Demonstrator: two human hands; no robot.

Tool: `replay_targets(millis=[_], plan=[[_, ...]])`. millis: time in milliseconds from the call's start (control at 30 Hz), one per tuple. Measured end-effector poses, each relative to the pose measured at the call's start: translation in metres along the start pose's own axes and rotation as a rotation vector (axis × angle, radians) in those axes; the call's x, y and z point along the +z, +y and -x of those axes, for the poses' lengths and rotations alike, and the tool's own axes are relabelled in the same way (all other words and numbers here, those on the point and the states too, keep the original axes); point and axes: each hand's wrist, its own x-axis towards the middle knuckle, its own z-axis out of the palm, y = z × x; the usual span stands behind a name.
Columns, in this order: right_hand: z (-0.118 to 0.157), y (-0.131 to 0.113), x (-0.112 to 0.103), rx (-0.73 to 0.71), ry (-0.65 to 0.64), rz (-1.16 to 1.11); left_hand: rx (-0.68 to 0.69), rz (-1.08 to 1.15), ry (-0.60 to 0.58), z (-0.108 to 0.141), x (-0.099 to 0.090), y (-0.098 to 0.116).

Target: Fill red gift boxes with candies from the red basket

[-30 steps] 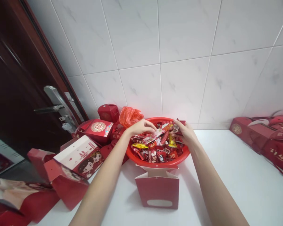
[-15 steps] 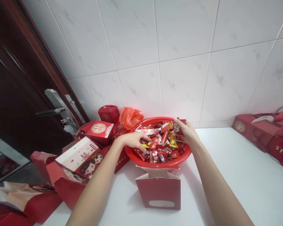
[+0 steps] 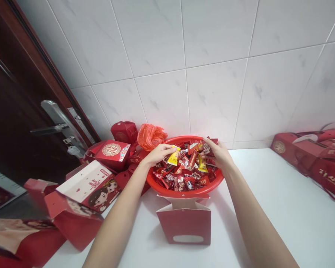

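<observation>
A red plastic basket (image 3: 155,185) holds a heap of wrapped candies (image 3: 181,175), mostly red with some yellow. Over its left side, my left hand (image 3: 161,153) pinches a yellow-wrapped candy (image 3: 173,156) between thumb and fingers. My right hand (image 3: 218,153), at the basket's right back, has its fingers closed on dark red wrapped candies (image 3: 208,149); how many it holds is partly hidden. In front of the basket an open red gift box (image 3: 185,223) stands upright on the white table, its top flaps apart; I cannot see inside it.
Red gift boxes (image 3: 111,154), some open, crowd the left side. A crumpled red plastic bag (image 3: 151,136) lies behind the basket's left rim. More red boxes (image 3: 304,156) stand at the right by the tiled wall (image 3: 212,93). A dark door (image 3: 30,74) is at far left.
My left hand has risen out of the heap with a yellow-wrapped candy and moved back a little. My right hand stays at the basket's right back with its candies.
</observation>
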Motion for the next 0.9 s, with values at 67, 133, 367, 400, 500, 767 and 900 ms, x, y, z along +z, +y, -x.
replay_targets(millis=[67,133,367,400,500,767,900], plan=[[0.001,-0.001,0.0,0.008,-0.002,0.003,-0.009,0.023,0.029,-0.002,0.002,-0.001],[0.001,-0.002,0.001,0.005,-0.006,0.004,-0.01,0.046,0.063,-0.002,0.003,-0.003],[0.001,-0.001,0.001,0.004,-0.005,0.014,0.041,0.193,0.162,0.004,0.003,-0.006],[0.002,-0.001,0.001,0.004,-0.004,0.014,0.047,0.201,0.151,0.005,0.004,-0.005],[0.002,-0.002,0.001,0.005,-0.009,0.003,0.03,0.211,0.131,0.007,0.006,-0.002],[0.001,-0.004,0.003,-0.015,0.081,-0.045,0.042,0.164,0.178,0.008,0.002,-0.004],[0.001,-0.003,0.002,-0.023,0.069,-0.044,0.05,0.111,0.127,0.009,-0.001,-0.007]])
